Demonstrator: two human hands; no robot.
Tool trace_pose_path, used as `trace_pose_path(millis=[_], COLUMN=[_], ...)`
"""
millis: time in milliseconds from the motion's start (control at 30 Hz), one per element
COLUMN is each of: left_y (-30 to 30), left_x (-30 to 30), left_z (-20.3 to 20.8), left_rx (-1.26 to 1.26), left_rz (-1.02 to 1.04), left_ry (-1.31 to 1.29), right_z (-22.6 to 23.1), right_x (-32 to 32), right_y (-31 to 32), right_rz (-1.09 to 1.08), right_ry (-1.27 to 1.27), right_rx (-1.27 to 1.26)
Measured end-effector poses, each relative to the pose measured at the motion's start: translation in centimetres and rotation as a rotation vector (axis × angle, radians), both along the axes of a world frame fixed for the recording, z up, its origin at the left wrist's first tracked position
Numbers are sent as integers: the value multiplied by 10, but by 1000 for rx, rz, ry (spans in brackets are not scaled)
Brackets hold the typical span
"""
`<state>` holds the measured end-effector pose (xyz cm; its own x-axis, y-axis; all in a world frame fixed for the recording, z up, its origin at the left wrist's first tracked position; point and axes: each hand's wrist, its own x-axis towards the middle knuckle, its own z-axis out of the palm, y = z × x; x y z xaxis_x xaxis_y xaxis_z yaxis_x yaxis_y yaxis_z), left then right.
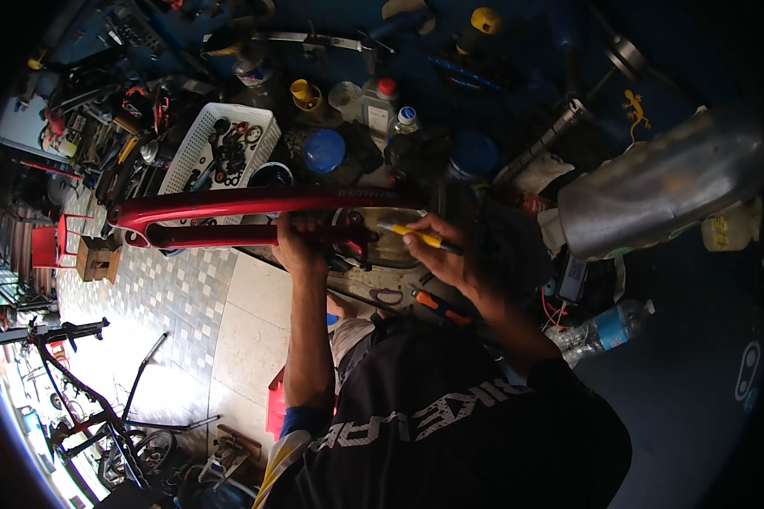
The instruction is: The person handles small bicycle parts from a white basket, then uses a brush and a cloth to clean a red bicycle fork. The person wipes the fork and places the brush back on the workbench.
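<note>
A glossy red bicycle frame [255,202] lies across the view, its two tubes running side by side from left to right. My left hand [295,246] is closed around the lower tube, near the bracket at its right end. Between the fingers of my right hand [441,254] is a slim yellow-and-black hand tool [429,238], its tip pointing left toward that bracket. Whether the tip touches the frame I cannot tell. Below the right hand lies an orange-and-black handled tool [441,307], beside a pair of dark finger loops [387,296].
Behind the frame stand a white perforated basket [187,140] of small parts, a blue-lidded tub [324,151] and several bottles. A big metal cylinder [662,191] juts in at right, above a clear plastic bottle [607,329]. A black bicycle frame [85,394] is at lower left.
</note>
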<state>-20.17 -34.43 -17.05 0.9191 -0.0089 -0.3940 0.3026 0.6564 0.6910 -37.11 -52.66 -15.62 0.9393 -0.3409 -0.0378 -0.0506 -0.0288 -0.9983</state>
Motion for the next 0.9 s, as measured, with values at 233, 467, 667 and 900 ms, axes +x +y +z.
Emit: trace_pose_path(millis=[233, 467, 667, 900], left_y=[-9, -3, 8, 8], left_x=[-6, -5, -3, 0], left_z=[7, 21, 5, -2], left_rx=[-58, -36, -66, -52], left_rz=[-40, -20, -91, -104], left_ry=[-241, -140, -77, -117], right_z=[-4, -1, 19, 17], right_x=[8, 3, 9, 29], right_y=[19, 27, 31, 30], right_rz=[36, 52, 82, 33], right_ry=[20, -43, -115, -137], right_rx=[-231, -224, -213, -269])
